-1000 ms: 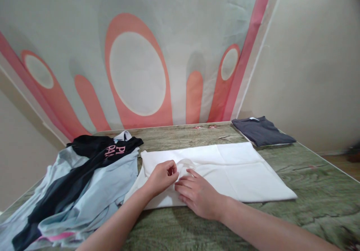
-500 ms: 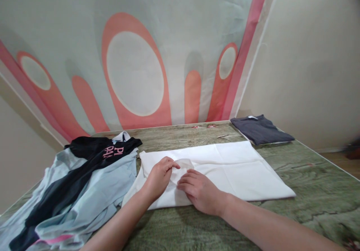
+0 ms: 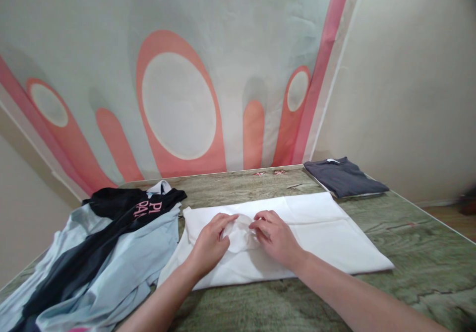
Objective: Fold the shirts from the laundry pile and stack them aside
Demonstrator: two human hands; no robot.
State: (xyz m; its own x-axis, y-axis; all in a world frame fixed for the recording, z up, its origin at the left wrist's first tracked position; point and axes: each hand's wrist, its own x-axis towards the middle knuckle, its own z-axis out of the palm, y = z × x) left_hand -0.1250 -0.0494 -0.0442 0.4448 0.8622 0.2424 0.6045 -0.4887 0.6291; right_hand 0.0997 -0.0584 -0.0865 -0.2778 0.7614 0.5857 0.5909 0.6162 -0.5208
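A folded white garment (image 3: 323,242), its exact kind unclear, lies flat across the middle of the table. On its left half, a thinner, slightly sheer flap of the cloth (image 3: 238,235) is bunched up in a rounded shape between my hands. My left hand (image 3: 211,242) rests at the flap's left side, index finger stretched over it and thumb apart. At the flap's right edge is my right hand (image 3: 277,237), fingers bent and tips closed on the cloth; its thumb is mostly hidden.
Left of the white garment lies a loose heap of clothes: a black top with pink letters (image 3: 122,223) over light blue cloth (image 3: 122,267). A dark grey folded garment (image 3: 345,177) sits at the table's back right corner. Behind the wood-patterned table (image 3: 420,252) stands a wall with a printed backdrop (image 3: 234,74).
My right hand has moved up and slightly right, away from my left hand. The bunched flap between them is spread wider. The whole view has tilted up a little.
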